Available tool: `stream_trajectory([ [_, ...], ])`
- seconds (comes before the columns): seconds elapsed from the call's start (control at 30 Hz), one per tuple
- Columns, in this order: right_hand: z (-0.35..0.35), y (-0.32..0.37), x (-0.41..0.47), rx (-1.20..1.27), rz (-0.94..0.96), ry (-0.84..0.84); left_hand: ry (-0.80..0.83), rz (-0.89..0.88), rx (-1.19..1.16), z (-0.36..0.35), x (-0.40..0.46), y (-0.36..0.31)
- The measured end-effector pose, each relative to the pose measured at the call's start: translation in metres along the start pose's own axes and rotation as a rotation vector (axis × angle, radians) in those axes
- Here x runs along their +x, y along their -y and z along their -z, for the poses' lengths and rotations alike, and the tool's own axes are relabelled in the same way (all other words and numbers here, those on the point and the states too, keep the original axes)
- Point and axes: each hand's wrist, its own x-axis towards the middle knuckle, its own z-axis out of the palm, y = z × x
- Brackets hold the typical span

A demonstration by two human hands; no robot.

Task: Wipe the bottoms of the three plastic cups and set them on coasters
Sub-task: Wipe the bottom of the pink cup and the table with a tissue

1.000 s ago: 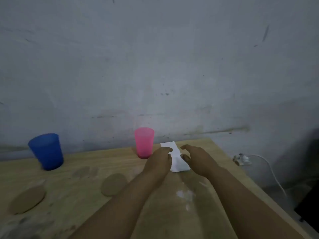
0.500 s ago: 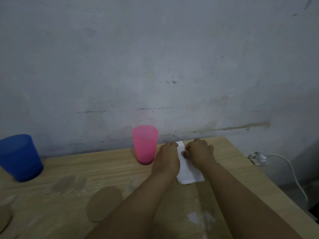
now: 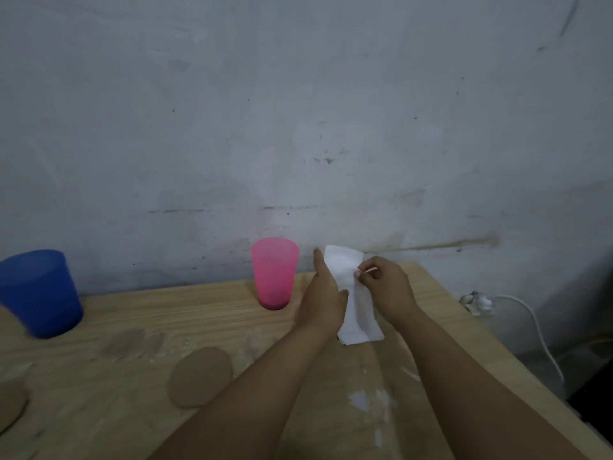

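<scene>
Two cups show: pink cup (image 3: pixel 274 273) and blue cup (image 3: pixel 39 293), both on bare table (image 3: pixel 132 313), neither on a coaster (image 3: pixel 199 376). Right hand (image 3: pixel 388 287) now pinches the tissue (image 3: pixel 360 320), its far end newly lifted; left hand (image 3: pixel 323 300) lies straight-fingered alongside. Wiping not begun.

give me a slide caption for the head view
Right hand pinches a white paper towel, left hand against it, beside the pink cup

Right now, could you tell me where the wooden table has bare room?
The table is bare between the blue plastic cup and pink plastic cup, behind the round brown coaster. Crowded right of the pink cup: left hand and right hand at the white paper tissue.
</scene>
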Motion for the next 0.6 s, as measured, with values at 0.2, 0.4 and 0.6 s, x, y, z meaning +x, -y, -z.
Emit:
stream_trajectory([
  [0.2,0.041,0.035,-0.038,0.159,0.000,0.006,-0.129,-0.035,-0.125,0.013,-0.029,-0.033],
  [0.4,0.082,0.075,-0.072,0.381,-0.094,0.142,-0.076,-0.071,-0.297,0.051,-0.066,-0.072],
  [0.6,0.110,0.105,-0.107,0.474,-0.020,0.173,-0.002,-0.143,-0.295,0.083,-0.102,-0.101],
])
